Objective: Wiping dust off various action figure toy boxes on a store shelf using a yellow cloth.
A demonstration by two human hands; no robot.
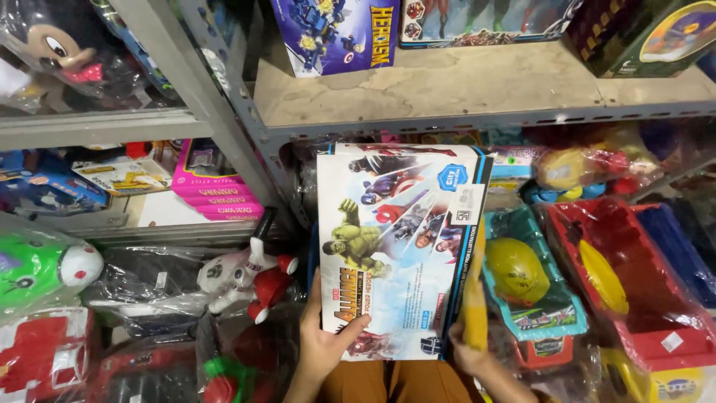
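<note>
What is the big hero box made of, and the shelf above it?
The toy box, held by the left hand and right hand, looks like glossy printed cardboard with sharp folded edges. The shelf looks like a worn, dusty board on a grey metal frame, probably wood.

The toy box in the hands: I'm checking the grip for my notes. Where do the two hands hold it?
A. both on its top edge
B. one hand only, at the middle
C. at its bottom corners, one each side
C: the left hand grips the lower left corner of the toy box, and the right hand meets its lower right corner.
</note>
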